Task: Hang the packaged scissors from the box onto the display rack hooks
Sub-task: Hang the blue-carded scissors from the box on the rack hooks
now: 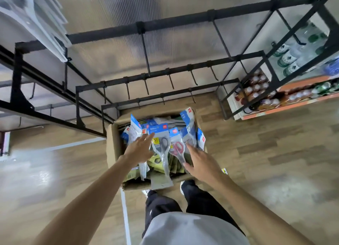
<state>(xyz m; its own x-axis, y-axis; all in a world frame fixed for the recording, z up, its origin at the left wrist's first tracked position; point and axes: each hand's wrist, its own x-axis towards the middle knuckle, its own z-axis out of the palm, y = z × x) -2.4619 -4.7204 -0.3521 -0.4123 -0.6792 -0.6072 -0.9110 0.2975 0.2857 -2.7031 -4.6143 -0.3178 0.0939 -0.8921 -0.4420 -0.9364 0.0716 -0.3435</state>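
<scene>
Both hands reach down into the open cardboard box (111, 149) on the floor: the left hand (138, 150) spreads straight fingers over a grey-handled scissors pack (162, 147), and the right hand (199, 165), fingers relaxed and gripping nothing, lies beside a red-handled scissors pack (178, 149). Past the box's far edge, the black rack hooks (171, 81) stand bare, with open wood floor (275, 153) to the right.

shelf of bottles (286, 57) right | wood-look floor (275, 144) | white floor line (126, 213) | clear packets (36, 21) upper left

Matt brown cardboard box (112, 149) — glossy clear-plastic scissor packs (161, 149) inside; matt black metal rack (165, 74) above, wood-grain floor (266, 144) lower right.
</scene>
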